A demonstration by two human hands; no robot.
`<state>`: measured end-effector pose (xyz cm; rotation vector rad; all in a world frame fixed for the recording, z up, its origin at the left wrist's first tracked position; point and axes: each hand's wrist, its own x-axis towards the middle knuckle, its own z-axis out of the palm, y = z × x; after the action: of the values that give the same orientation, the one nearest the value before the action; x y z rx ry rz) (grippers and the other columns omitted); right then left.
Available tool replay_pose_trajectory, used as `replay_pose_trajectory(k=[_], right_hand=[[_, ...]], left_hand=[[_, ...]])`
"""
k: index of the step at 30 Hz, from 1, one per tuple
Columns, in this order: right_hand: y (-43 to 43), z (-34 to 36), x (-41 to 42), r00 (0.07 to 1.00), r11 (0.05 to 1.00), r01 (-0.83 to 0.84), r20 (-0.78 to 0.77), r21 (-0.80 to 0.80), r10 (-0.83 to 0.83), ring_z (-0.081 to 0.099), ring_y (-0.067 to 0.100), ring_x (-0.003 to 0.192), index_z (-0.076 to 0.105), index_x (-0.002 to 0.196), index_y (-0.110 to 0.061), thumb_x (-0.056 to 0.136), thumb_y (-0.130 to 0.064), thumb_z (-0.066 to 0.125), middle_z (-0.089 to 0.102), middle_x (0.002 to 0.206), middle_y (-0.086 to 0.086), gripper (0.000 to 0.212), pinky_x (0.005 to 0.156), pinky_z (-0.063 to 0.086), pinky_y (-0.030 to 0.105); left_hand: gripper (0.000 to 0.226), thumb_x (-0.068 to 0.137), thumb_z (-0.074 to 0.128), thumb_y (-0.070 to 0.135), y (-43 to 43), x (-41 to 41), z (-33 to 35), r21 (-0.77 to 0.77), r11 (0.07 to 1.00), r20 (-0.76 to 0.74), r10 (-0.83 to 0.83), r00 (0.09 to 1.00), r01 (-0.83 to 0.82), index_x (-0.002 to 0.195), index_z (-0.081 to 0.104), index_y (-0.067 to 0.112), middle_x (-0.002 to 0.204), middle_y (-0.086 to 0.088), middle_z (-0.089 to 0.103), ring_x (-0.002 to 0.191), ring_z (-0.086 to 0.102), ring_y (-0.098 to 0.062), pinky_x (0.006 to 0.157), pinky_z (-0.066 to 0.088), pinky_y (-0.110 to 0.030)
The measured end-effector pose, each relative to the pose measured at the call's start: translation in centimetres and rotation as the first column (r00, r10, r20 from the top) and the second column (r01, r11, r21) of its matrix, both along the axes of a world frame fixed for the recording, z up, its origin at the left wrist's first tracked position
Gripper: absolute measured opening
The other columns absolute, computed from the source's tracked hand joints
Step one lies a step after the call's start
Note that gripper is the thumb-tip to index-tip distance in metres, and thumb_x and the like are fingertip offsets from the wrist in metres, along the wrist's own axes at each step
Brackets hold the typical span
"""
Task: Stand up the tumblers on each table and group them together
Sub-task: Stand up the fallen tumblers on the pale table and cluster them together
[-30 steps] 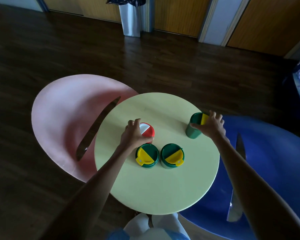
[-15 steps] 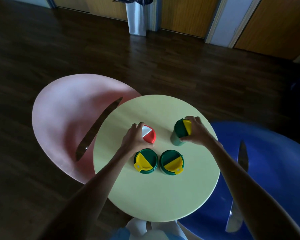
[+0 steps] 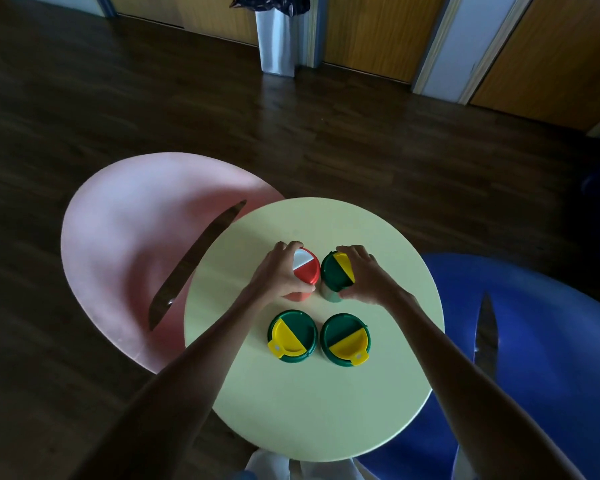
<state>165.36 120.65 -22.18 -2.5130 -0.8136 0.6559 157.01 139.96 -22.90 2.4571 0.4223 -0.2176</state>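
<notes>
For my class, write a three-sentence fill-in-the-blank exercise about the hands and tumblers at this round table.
The left hand grips the red tumbler, whose lid is part red, part ____.
The right hand grips a green tumbler with a ____ lid flap.
On the round table, ____ tumblers have green lids.
Missing words: white, yellow, three.

A round, pale yellow-green table [image 3: 309, 410] carries four tumblers, all upright, in two rows near its middle. In the far row, a red tumbler [image 3: 307, 270] with a red-and-white lid stands just left of the far green tumbler [image 3: 335, 271]. In the near row stand the left green tumbler [image 3: 293, 336] and the right green tumbler [image 3: 345, 340], a narrow gap between them, their yellow lid tabs pointing toward the near edge.
</notes>
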Motion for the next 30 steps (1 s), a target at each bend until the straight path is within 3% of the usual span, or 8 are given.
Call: replay_pose_trajectory(k=[9,15,20,24,26,28,30], right_hand=[[-0.4,-0.2,1.0,0.993,0.994,-0.108,-0.047,-0.015,0.107,0.033,0.027,0.132,0.025,0.143,-0.026,0.066,-0.015,0.081,0.027,0.148,0.004,0.096,0.096,0.043,0.034],[0.1,-0.1,1.4,0.991,0.992,-0.117,-0.068,-0.046,0.113,0.033,0.027,0.132,0.024,0.143,-0.027,0.065,-0.015,0.08,0.026,0.147,0.003,0.096,0.095,0.043,0.035],[0.3,0.0,1.4,0.991,0.991,-0.114,-0.082,-0.066,0.108,0.031,0.027,0.133,0.023,0.143,-0.028,0.064,-0.015,0.081,0.025,0.148,0.002,0.099,0.096,0.043,0.036],[0.2,0.4,1.1,0.993,0.99,-0.103,-0.065,-0.096,0.097,0.016,0.033,0.141,0.014,0.147,-0.031,0.065,-0.02,0.08,0.012,0.155,0.006,0.106,0.107,0.036,0.049],[-0.4,0.9,0.4,0.999,1.0,0.018,-0.044,0.008,-0.018,0.017,0.033,0.14,0.014,0.148,-0.03,0.068,-0.022,0.078,0.013,0.153,0.008,0.103,0.109,0.033,0.052],[-1.3,1.2,-1.7,0.985,0.971,0.162,0.033,0.176,-0.17,0.025,0.028,0.134,0.024,0.145,-0.024,0.075,-0.022,0.073,0.026,0.145,0.009,0.086,0.109,0.032,0.044],[-2.6,1.0,-4.9,0.947,0.901,0.274,0.07,0.335,-0.314,0.034,0.024,0.127,0.036,0.139,-0.016,0.08,-0.025,0.072,0.038,0.135,0.01,0.07,0.107,0.035,0.038]], left_hand=[[0.095,0.059,0.082,0.051,0.3,-0.1,-0.4,0.026,0.999,-0.011,-0.026,1.0,0.026,0.137,0.032,0.028,0.131,-0.005,0.045,0.118,0.047,-0.026,0.089,0.05,-0.043],[0.096,0.056,0.082,0.053,-0.2,-0.1,-0.5,0.02,0.995,0.016,0.1,0.995,-0.1,0.135,0.037,0.025,0.127,-0.008,0.049,0.117,0.049,-0.027,0.088,0.051,-0.041],[0.096,0.057,0.082,0.054,-0.1,0.1,-0.7,0.033,0.996,0.01,0.083,0.996,-0.083,0.136,0.036,0.026,0.127,-0.007,0.048,0.117,0.049,-0.028,0.088,0.05,-0.041],[0.102,0.06,0.075,0.063,0.4,0.1,-0.9,0.058,0.998,-0.018,0.012,1.0,-0.011,0.143,0.026,0.03,0.134,-0.008,0.044,0.122,0.046,-0.029,0.094,0.045,-0.045],[0.1,0.064,0.065,0.071,0.7,-0.5,-0.9,0.051,0.999,0.02,0.001,1.0,-0.002,0.145,0.024,0.029,0.137,-0.007,0.044,0.123,0.045,-0.026,0.095,0.043,-0.045],[0.089,0.069,0.054,0.075,0.8,-2.2,-0.7,-0.045,0.997,0.182,0.072,0.981,-0.065,0.139,0.037,0.023,0.131,-0.005,0.052,0.118,0.05,-0.02,0.093,0.046,-0.041],[0.07,0.077,0.055,0.065,0.2,-5.3,-0.7,-0.197,0.974,0.362,0.176,0.916,-0.11,0.129,0.05,0.019,0.123,-0.001,0.058,0.112,0.052,-0.011,0.093,0.047,-0.034]])
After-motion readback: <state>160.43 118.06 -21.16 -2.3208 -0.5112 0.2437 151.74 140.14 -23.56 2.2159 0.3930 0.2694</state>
